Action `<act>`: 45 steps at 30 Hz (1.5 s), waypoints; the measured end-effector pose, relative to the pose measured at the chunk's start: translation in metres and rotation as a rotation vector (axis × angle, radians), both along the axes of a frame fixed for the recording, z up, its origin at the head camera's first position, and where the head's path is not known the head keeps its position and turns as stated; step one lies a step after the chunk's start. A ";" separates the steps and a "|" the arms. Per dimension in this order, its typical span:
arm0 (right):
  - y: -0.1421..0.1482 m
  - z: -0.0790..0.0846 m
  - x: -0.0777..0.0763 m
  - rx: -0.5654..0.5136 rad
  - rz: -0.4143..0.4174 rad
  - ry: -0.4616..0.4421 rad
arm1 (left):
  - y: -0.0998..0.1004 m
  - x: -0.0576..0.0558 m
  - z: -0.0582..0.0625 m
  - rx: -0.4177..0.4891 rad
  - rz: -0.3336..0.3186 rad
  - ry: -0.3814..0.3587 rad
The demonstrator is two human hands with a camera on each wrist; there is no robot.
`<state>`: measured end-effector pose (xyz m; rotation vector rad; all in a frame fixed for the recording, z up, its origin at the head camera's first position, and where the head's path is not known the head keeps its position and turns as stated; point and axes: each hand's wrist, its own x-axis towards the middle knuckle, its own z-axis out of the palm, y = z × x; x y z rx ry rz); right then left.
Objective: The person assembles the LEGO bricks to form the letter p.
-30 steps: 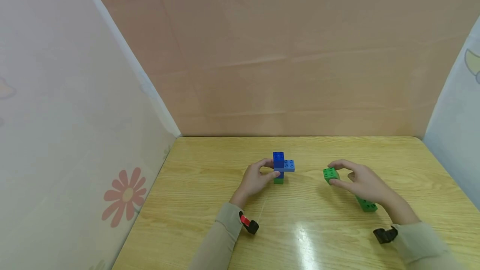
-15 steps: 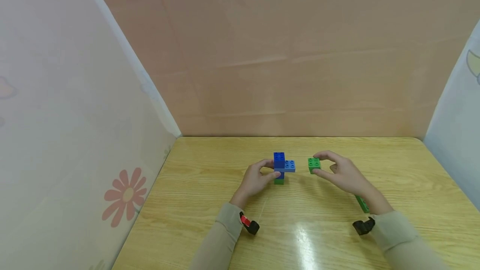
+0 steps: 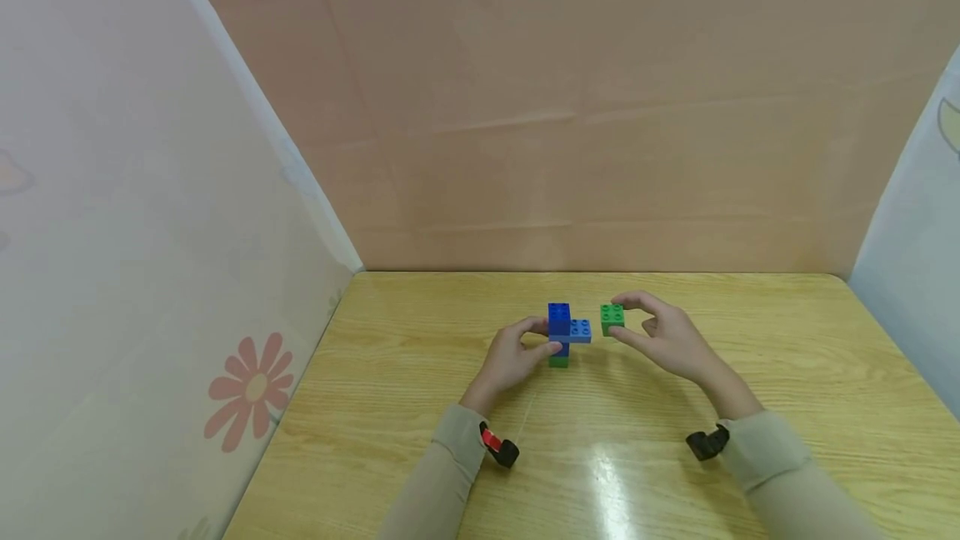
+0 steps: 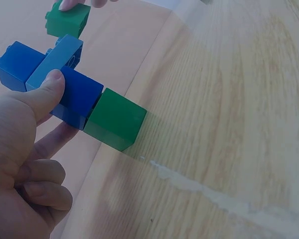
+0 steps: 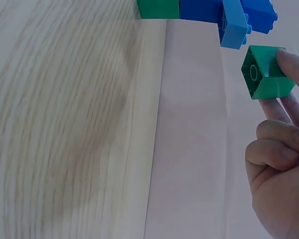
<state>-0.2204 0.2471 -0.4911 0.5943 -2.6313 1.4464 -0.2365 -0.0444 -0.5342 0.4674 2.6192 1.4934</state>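
An upright stack of toy building bricks stands on the wooden table. A green brick forms its bottom, with a dark blue brick on it, then a light blue plate jutting right, and another dark blue brick on top. My left hand grips the stack from the left, thumb at the lower dark blue brick. Pinched between thumb and fingers of my right hand is a separate green brick, its hollow underside showing in the right wrist view. It hangs just right of the plate, apart from it.
A beige wall rises along the table's back edge. Pale panels flank the table, the left panel bearing a printed flower. Black cameras sit at both sleeve cuffs.
My right hand has carried the green brick leftward and slightly farther back, close to the stack. A green piece on the table behind it has gone out of sight. My left hand has stayed put.
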 end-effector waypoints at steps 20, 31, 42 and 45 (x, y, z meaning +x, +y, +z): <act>-0.025 -0.002 -0.006 -0.043 0.008 0.000 | -0.001 -0.001 -0.001 0.001 -0.009 0.002; -0.029 -0.007 -0.009 -0.057 0.022 -0.004 | -0.002 -0.001 0.001 0.002 -0.018 -0.002; -0.029 -0.004 -0.007 -0.024 0.012 -0.010 | -0.001 -0.002 0.002 -0.010 -0.023 0.013; -0.028 -0.004 -0.007 -0.037 0.021 -0.015 | -0.001 -0.003 0.003 -0.013 -0.027 0.012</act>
